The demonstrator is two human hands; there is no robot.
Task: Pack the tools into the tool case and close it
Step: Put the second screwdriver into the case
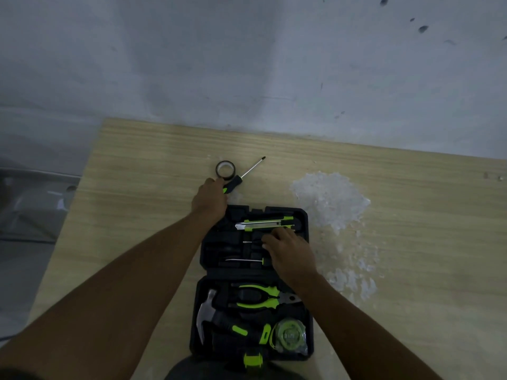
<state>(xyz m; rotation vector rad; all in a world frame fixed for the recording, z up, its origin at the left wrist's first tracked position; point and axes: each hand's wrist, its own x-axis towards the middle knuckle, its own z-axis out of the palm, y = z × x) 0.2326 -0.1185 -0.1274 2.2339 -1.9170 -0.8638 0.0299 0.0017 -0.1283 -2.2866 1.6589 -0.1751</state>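
Observation:
The black tool case (303, 215) lies open on the wooden table, both halves facing up. My left hand (210, 198) grips the black-and-green handle of a screwdriver (248, 171) that lies just beyond the case, beside a roll of black tape (225, 169). My right hand (290, 249) rests in the far half, fingers curled on the handle of a small screwdriver (247, 242). A utility knife (264, 224) and a thin screwdriver (242, 260) sit in that half. The near half holds pliers (259, 296), a hammer (216, 316) and a tape measure (289, 335).
A rough white patch (329, 198) of flaky residue spreads over the table right of the case. The table's far edge meets a grey wall (247, 64). Its left edge (68, 218) drops off to a dim floor.

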